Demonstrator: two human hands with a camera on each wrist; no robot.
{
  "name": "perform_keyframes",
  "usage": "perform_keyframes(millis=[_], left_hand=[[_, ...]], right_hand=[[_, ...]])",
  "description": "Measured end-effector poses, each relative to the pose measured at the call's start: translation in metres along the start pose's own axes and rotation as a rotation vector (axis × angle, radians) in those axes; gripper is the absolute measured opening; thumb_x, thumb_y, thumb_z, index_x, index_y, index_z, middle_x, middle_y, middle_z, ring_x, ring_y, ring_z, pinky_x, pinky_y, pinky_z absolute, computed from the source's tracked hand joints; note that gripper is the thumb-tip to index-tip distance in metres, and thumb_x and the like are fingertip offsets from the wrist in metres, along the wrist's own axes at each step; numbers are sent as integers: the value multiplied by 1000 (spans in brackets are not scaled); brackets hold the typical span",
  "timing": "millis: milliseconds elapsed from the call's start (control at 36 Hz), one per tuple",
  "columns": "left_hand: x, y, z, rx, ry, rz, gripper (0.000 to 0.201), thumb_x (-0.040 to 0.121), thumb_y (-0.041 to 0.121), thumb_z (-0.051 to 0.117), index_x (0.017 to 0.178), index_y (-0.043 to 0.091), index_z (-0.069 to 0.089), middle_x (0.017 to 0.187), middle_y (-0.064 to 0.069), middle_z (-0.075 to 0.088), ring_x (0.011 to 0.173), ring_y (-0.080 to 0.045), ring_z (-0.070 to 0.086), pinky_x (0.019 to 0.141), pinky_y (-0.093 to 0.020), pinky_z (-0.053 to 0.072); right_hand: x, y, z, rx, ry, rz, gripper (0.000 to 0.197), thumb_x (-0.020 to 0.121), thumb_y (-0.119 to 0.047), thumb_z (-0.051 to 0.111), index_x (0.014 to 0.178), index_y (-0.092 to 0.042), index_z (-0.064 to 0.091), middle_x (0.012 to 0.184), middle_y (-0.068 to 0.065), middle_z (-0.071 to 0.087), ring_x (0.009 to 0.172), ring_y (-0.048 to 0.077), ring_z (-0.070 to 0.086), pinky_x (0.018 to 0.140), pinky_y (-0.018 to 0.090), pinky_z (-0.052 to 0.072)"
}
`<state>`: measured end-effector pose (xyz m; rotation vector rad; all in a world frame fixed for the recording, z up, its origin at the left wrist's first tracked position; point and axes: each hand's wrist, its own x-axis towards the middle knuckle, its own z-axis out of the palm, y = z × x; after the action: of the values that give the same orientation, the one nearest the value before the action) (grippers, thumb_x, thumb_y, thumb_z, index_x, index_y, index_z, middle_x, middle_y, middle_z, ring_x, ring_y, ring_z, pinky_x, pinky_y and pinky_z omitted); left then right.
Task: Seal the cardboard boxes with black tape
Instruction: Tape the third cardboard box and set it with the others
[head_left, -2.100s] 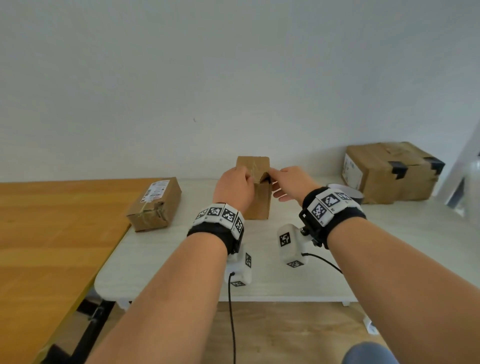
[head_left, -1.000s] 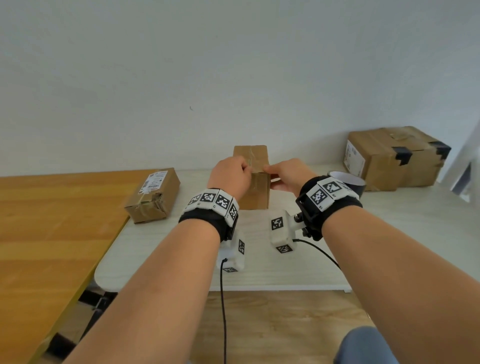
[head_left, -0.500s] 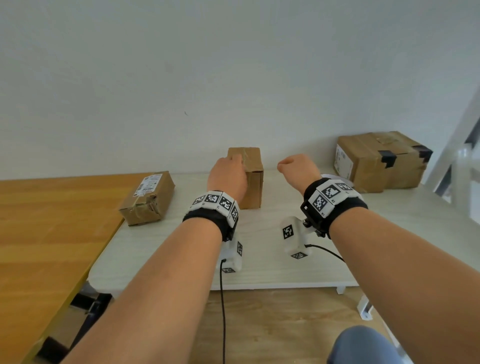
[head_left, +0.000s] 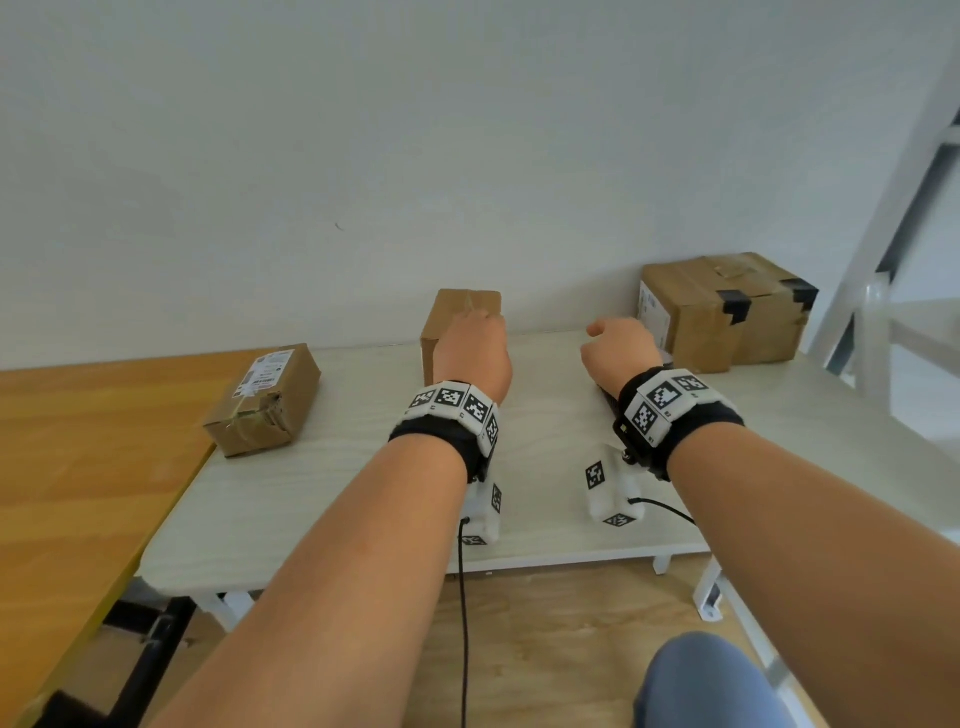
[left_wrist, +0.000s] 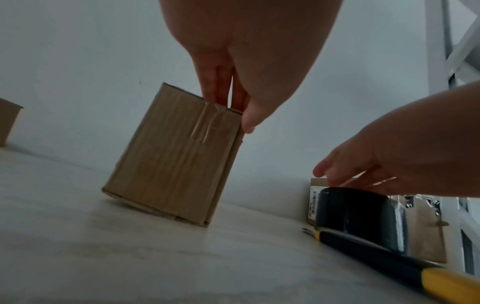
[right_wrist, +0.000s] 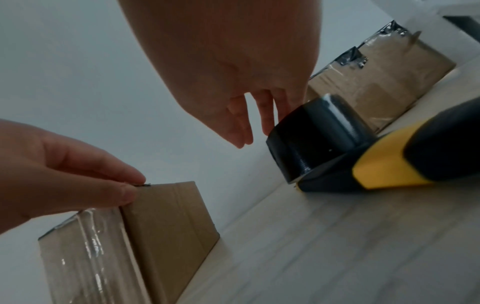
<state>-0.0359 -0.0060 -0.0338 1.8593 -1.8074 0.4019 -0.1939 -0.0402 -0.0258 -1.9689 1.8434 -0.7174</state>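
Observation:
A small upright cardboard box (head_left: 457, 317) (left_wrist: 171, 160) (right_wrist: 166, 222) stands near the back of the white table (head_left: 337, 493), with clear tape down its front. My left hand (head_left: 470, 353) (left_wrist: 233, 115) (right_wrist: 78, 170) pinches its top edge, fingers on top and thumb on the side. My right hand (head_left: 618, 348) (right_wrist: 249, 127) (left_wrist: 363, 174) hovers with relaxed fingers just over a black tape roll (left_wrist: 358, 211) (right_wrist: 317, 135) and holds nothing. In the head view the right wrist hides the roll.
A yellow-and-black utility knife (left_wrist: 389, 261) (right_wrist: 402, 164) lies against the roll. A bigger box with black tape patches (head_left: 727, 317) sits at the back right, a labelled box (head_left: 265, 400) at the left. A wooden table (head_left: 78, 467) adjoins on the left; a white frame (head_left: 883, 260) stands on the right.
My right hand has let go of the upright box and moved right, over the tape roll. The left hand has stayed on the box top.

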Motion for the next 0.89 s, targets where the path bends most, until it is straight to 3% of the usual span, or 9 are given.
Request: perform_keyframes(millis=[83,167,250,306,361,500,639,778,889], left_hand=[[0,0,-3,-19,-17,-11,15,86,0,43,77,7,54,93,-10,58,91,-26,56,61,-28,34],[1,0,-5,-12,-27,-42,15,87,0,44,78,9,52,95,-9,58,91,-25,56,61,-28,34],[1,2,-8,-14,-38,-56,16,85,0,44,75,11,47,96,-9,58,89,-24,56,60,-29,34],[1,4,-11,-19,-51,-67,16,84,-1,44,74,10,47,102,-11,60,88,-25,56,59,-29,36],[1,5,-14,-14,-67,-85,15,84,-2,43,79,8,54,106,-11,61,89,-25,57,60,-30,38],[0,2,-23,31,-106,-122,21,85,-5,42,92,3,61,104,-11,60,90,-26,57,64,-29,40],[2,-5,-30,43,-161,-166,27,92,-2,39,109,0,60,117,-14,59,105,-27,57,77,-29,41],[0,-4,-35,28,-100,-134,30,87,-4,39,105,3,62,112,-12,60,101,-26,58,69,-27,35],[3,-4,-37,-26,-52,-74,27,85,-3,39,96,1,63,104,-12,63,95,-27,59,70,-28,40]], right_hand=[[-1,4,-2,-41,-19,16,36,82,1,45,114,1,62,115,19,62,106,34,58,89,39,49],[3,8,0,-100,-8,42,9,80,-4,45,76,-7,53,94,16,62,89,32,58,85,40,50],[4,14,2,-141,-12,63,20,84,-8,45,64,-11,44,81,11,59,91,33,62,89,42,49],[1,15,-1,-198,-52,62,18,88,-9,43,70,-9,48,91,12,62,97,32,60,97,42,44],[0,17,-4,-263,-120,51,16,89,-8,40,91,-10,56,107,13,63,107,32,57,106,45,35],[-1,18,-11,-332,-200,23,45,93,-6,39,134,-18,51,130,12,57,122,31,51,112,47,29],[-11,8,-18,-279,-190,19,41,94,-6,41,133,-7,51,129,16,57,118,33,54,106,43,40],[-17,-6,-23,-30,-139,-21,39,94,-4,43,132,-4,50,131,14,56,121,31,53,99,33,41],[-25,-13,-17,240,38,-123,44,88,5,39,121,-14,61,104,6,62,92,21,53,79,24,38]])
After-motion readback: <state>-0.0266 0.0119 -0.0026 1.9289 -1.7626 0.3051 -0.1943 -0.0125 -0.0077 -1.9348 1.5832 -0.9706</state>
